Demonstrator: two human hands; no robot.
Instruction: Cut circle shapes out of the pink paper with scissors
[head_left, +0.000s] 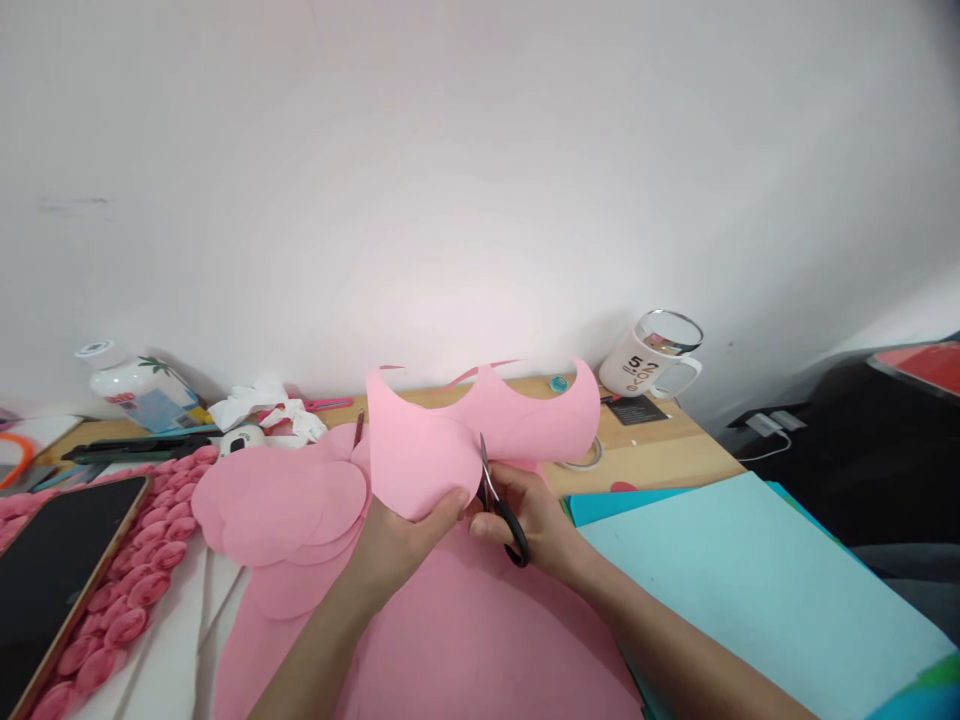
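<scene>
My left hand (409, 545) grips a sheet of pink paper (427, 455) by its lower edge, thumb on top. Scalloped curves are cut out of the sheet's upper edge. In my right hand (529, 510) is a pair of scissors (511, 530) with black handles, its blades pointing up against the paper just right of the left thumb. Part of the blades and the fingers in the handles are hidden. Cut pink paper circles (289, 500) lie in a pile to the left. Larger pink paper (487, 640) spreads under both hands.
A white mug (634, 365) and a dark card (636, 411) stand back right. Light blue sheets (757, 580) lie at right. At left are a phone (64, 570), a white bottle (139, 385), crumpled tissue (262, 408) and a pencil (359, 428). A wall rises behind.
</scene>
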